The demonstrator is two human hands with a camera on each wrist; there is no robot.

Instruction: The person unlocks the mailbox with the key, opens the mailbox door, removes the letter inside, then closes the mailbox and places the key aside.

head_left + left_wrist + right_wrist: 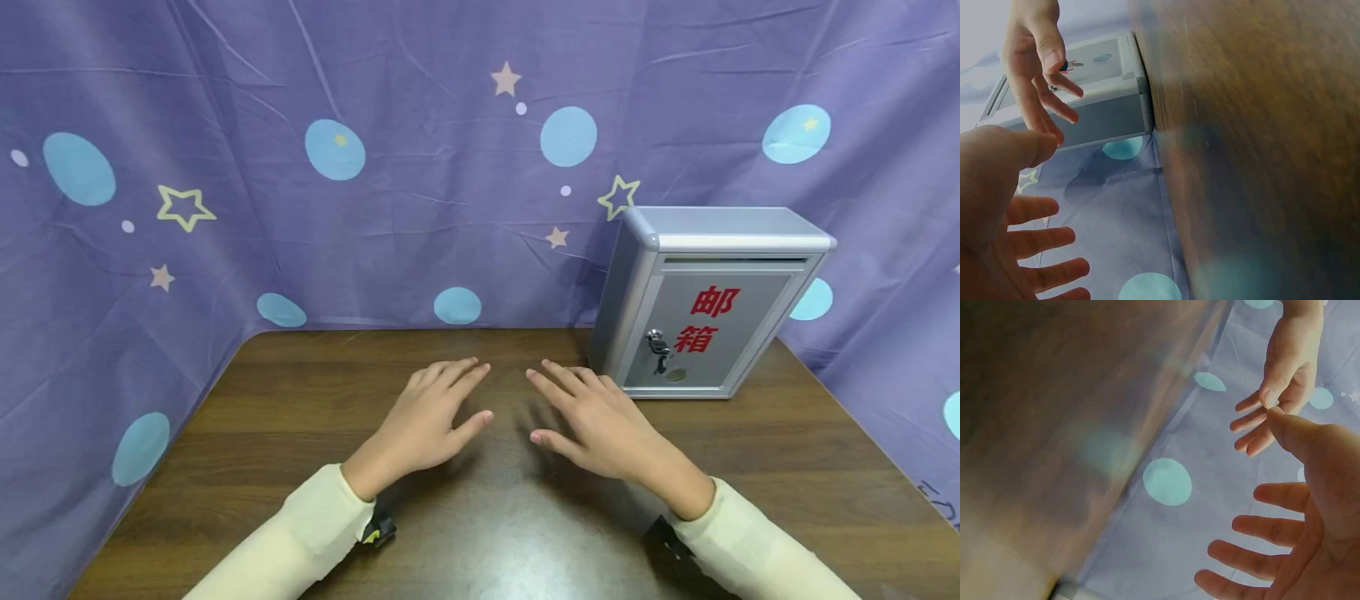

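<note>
Over the middle of the brown tabletop, the head view shows the left hand and the right hand side by side with a gap between them, fingers spread, nothing gripped. A grey mailbox with red characters stands upright at the far right, before the purple curtain; its slot and its lock face the near side. The right hand is nearer to it, by its lower left corner; whether they touch is hard to tell.

Seen from the left wrist, the left hand's fingers are extended and apart, holding nothing; the mailbox shows behind the right hand, which is likewise free.

From the right wrist, the right hand's fingers are stretched and separate. The thumbs overlap only along this line of sight, and the mailbox is out of view.

This looks like a ready pose, handling not yet begun. Working the lock would call for a rightward reach and a narrow pinch.
</note>
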